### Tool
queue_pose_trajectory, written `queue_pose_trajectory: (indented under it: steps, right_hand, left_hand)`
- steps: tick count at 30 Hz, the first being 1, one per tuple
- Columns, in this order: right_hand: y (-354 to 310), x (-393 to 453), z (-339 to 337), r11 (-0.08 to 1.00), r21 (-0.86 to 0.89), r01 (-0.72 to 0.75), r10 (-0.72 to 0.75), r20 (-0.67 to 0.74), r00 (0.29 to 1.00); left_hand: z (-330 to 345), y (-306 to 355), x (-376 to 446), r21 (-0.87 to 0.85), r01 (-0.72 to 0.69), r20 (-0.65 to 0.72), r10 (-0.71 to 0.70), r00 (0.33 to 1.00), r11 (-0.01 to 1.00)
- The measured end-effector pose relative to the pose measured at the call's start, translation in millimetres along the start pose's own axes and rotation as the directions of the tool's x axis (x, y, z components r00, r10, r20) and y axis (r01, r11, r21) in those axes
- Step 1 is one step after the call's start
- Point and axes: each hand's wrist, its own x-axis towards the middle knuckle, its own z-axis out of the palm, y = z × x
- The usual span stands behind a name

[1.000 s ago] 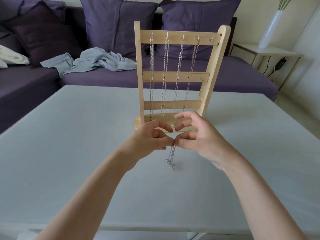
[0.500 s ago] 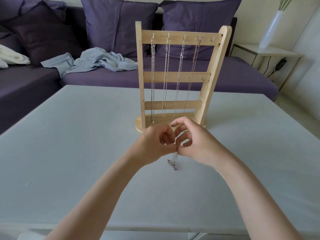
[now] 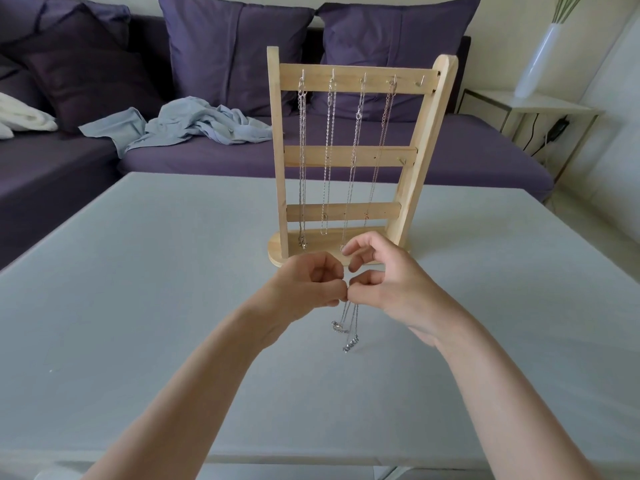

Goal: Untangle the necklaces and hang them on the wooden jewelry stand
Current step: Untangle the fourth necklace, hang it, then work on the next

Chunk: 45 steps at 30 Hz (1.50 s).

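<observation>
Your left hand [image 3: 304,289] is curled, thumb and fingertips pinching the top of a thin silver necklace [image 3: 347,329]. Just to its right, your right hand [image 3: 384,282] pinches the same chain, so the two sets of fingertips meet and touch over the table [image 3: 138,271]. The necklace hangs down from that pinch between your wrists, its small pendants dangling just above the tabletop, closer to you than the stand. How the strands cross inside your fingers is hidden, and the pendants are too small to make out.

Behind your hands the wooden stand [image 3: 349,157] sits upright on the table. Four chains [image 3: 330,150] hang from hooks on its top bar; the fifth hook [image 3: 420,81], at the right end, is bare. Your right hand covers part of the stand's base.

No writing or labels can be read anywhere.

Beyond the table, a purple sofa [image 3: 467,161] holds a crumpled blue cloth [image 3: 194,124], and a white vase [image 3: 540,57], cut off at the top, stands on a side table [image 3: 554,105] at the far right.
</observation>
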Motion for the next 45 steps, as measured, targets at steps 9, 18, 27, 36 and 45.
queue_pose_trajectory:
  steps: [9,18,27,36,45]
  right_hand:
    - [0,3,-2,0.996,0.091,0.022,-0.016,-0.068,0.998]
    - [-5,0,1,0.998,-0.052,0.021,-0.021,0.000,1.000]
    - [-2,0,-4,0.987,0.150,-0.056,0.056,0.001,0.998]
    - [-4,-1,-7,0.913,0.380,-0.149,0.114,0.113,0.987]
    - [-6,1,2,0.959,0.266,-0.096,0.093,0.021,0.995]
  left_hand:
    - [-3,3,0,-0.043,-0.038,-0.089,0.034,0.995,0.998]
    - [-4,2,-2,0.155,-0.058,-0.089,0.073,0.993,0.986]
    - [-15,7,-6,0.034,-0.042,0.082,0.039,0.996,0.999]
    - [-18,6,-6,-0.074,-0.062,0.131,0.071,0.989,0.995]
    - [-14,0,0,-0.095,-0.064,0.077,0.071,0.994,0.993]
